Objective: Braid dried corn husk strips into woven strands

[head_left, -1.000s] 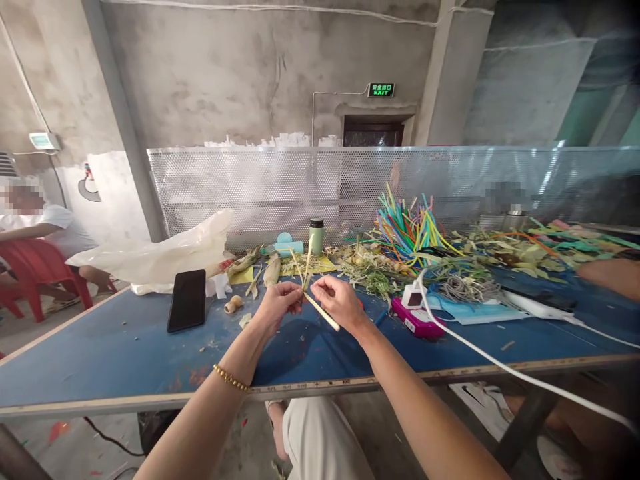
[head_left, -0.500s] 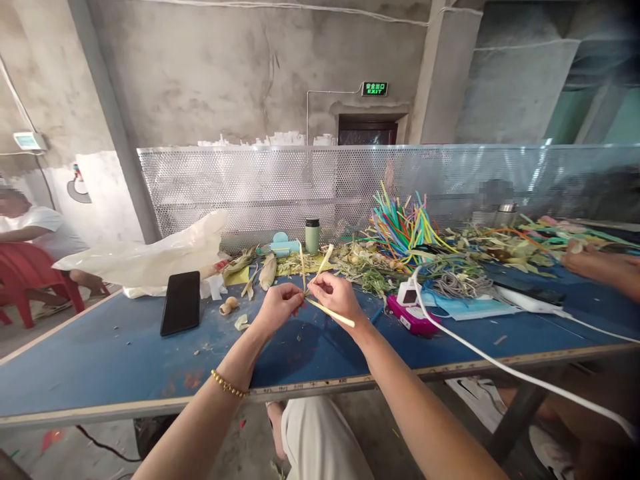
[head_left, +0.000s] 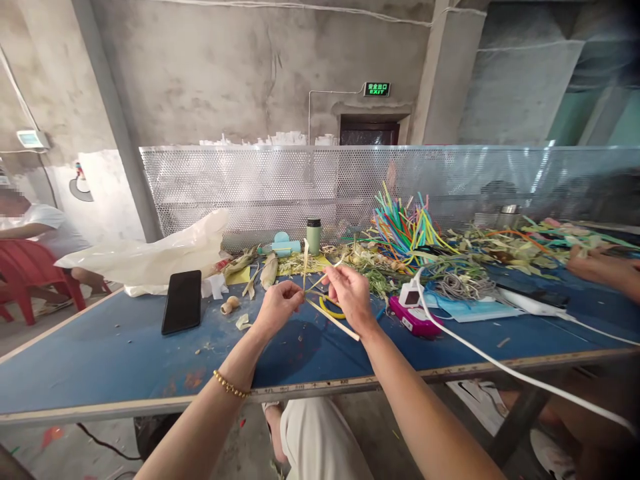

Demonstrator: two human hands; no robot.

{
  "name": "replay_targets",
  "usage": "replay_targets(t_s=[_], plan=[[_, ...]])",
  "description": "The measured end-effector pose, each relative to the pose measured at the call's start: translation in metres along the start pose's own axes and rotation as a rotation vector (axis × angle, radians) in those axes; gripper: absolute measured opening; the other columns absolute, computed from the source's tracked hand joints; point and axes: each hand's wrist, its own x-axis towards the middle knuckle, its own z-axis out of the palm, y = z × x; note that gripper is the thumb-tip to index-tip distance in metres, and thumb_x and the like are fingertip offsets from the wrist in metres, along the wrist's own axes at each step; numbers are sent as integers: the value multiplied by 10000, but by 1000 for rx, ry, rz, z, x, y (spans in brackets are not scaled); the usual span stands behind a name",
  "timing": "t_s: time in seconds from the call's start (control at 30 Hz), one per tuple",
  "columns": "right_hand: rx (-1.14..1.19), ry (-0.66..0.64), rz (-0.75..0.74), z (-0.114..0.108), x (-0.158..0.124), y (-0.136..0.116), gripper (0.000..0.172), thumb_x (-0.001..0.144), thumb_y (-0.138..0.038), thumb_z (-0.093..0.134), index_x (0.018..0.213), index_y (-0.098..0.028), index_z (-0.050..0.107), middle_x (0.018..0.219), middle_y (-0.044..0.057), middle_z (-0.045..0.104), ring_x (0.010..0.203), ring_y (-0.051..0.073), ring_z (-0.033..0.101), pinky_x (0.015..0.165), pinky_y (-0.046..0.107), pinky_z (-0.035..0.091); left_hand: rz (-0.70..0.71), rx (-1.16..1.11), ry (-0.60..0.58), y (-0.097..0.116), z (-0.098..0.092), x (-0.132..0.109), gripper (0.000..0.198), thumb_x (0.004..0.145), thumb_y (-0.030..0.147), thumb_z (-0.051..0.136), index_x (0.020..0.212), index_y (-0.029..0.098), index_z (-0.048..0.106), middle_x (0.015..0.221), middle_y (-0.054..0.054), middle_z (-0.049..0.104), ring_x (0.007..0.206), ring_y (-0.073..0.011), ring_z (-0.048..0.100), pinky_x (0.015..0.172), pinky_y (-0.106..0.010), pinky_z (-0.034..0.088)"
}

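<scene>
My left hand (head_left: 281,305), a beaded bracelet at its wrist, pinches the meeting point of several pale plant strips that look like corn husk. One husk strip (head_left: 305,263) stands up from the fingertips, and another strip (head_left: 336,322) slants down toward my right wrist. My right hand (head_left: 349,293) has its fingers closed on a third strip (head_left: 317,285), stretched between the two hands. Below them on the table lies a yellow-and-black curved handle (head_left: 327,309), partly covered by my right hand.
On the blue table (head_left: 225,367) are a black phone (head_left: 181,302), a green bottle (head_left: 313,238), a plastic bag (head_left: 150,250), a husk pile (head_left: 373,273), colourful pipe cleaners (head_left: 403,223) and a magenta box (head_left: 415,319) with a white cable. At right another person's hand (head_left: 595,263) shows.
My right hand has moved slightly right, away from the left, drawing its strip out between them. The yellow handle beneath now shows. My left hand stays nearly still.
</scene>
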Motion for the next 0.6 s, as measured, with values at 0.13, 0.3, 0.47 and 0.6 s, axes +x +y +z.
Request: replay_targets(t_s=[0.13,0.3,0.47,0.6], plan=[[53,45,23,0,1,-2,301,855,-448,601,877,-155,666,682,16,633,436,83,463,398,213,349,-2,11,17,-3,1,1,174,778,313,580,696,170,634,556,-11,623,496,-124,545,509,-235,387],[28,-28,29,1,0,-3,203,829,-340,581,827,-154,660,707,19,639,458,79,476,406,206,360,0,15,26,-3,1,1,166,776,302,572,692,174,636,551,-10,623,488,-126,543,504,-239,379],[12,-34,72,3,0,-2,109,727,-229,552,706,-151,625,677,16,632,415,72,471,377,206,344,-6,53,39,1,0,0,166,773,275,558,656,177,623,508,1,588,495,-129,534,519,-247,377],[41,-64,91,5,1,-2,115,695,-240,569,714,-153,643,656,9,629,389,71,461,354,207,331,-8,66,49,1,0,0,220,804,317,566,638,181,616,504,-3,583,494,-133,522,525,-258,370]])
